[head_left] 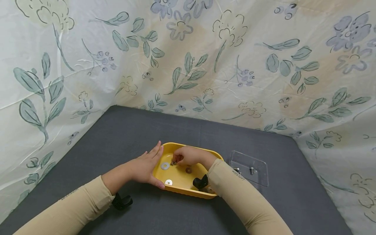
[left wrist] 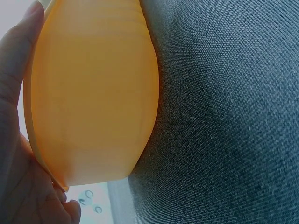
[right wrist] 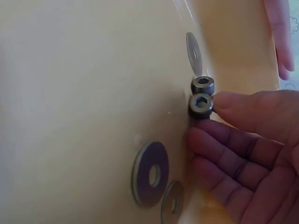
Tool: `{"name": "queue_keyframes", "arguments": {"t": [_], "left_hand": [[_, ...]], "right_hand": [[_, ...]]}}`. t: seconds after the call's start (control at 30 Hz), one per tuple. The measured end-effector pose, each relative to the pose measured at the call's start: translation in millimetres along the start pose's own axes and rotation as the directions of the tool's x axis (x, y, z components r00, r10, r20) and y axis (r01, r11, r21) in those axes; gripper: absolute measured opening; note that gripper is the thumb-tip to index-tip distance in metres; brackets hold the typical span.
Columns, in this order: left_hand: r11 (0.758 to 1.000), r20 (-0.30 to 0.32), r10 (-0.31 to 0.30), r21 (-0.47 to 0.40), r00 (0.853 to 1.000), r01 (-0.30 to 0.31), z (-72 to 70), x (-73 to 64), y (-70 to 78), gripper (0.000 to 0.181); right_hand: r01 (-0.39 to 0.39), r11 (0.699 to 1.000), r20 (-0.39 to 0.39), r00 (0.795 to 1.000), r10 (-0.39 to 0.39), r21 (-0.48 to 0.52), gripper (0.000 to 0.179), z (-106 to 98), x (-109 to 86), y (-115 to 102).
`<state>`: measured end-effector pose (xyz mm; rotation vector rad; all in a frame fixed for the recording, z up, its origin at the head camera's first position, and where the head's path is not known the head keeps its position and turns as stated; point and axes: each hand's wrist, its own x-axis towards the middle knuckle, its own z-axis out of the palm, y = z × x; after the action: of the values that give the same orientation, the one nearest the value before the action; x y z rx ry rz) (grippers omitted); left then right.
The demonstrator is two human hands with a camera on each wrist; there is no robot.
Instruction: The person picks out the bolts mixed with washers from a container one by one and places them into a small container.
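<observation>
A yellow plastic tray (head_left: 182,181) lies on the table with several flat washers (head_left: 163,166) in it. My left hand (head_left: 146,167) grips its left end, thumb at the near rim and fingers at the far rim; the left wrist view shows the tray's outer wall (left wrist: 93,93) beside that hand. Inside the tray, my right hand (head_left: 189,155) pinches two dark socket head screws (right wrist: 201,106) side by side between thumb and fingers, their hex sockets facing the right wrist camera. Their shanks are hidden. A large washer (right wrist: 142,177) and a smaller one lie near these fingers.
To the right of the tray stands a clear plastic box (head_left: 259,178) with a few metal screws (head_left: 251,170) in it. Dark grey cloth (head_left: 141,127) covers the table, and a flower-patterned curtain (head_left: 182,81) hangs behind and at the sides.
</observation>
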<state>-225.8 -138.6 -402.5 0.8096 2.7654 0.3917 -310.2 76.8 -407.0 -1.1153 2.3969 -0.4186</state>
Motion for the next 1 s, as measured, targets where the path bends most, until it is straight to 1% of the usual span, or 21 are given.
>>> {"name": "queue_keyframes", "arguments": {"t": [0.13,0.27,0.37,0.57,1.0], "left_hand": [[1.000,-0.004,0.009,-0.004,1.000,-0.009,-0.1,-0.3,0.0,0.134],[1.000,-0.004,0.012,0.000,1.000,-0.012,0.1,-0.3,0.4,0.133],[1.000,-0.004,0.012,0.006,1.000,-0.012,0.5,0.1,0.5,0.133],[1.000,0.004,-0.012,0.009,1.000,0.012,0.3,0.7,0.4,0.134],[1.000,0.003,-0.010,0.012,1.000,0.010,0.3,0.3,0.2,0.135]], "right_hand": [[-0.001,1.000,0.010,1.000,0.001,-0.003,0.005,0.5,-2.1,1.8],[-0.021,1.000,0.004,1.000,0.021,-0.004,0.008,0.1,-4.4,0.7],[-0.029,1.000,-0.006,1.000,0.029,0.003,0.014,0.3,-5.4,-0.4],[-0.050,0.999,-0.005,0.999,0.051,0.021,0.023,2.0,-5.6,-1.2],[-0.054,0.998,0.015,0.998,0.054,0.022,0.015,4.1,-4.9,-2.5]]}}
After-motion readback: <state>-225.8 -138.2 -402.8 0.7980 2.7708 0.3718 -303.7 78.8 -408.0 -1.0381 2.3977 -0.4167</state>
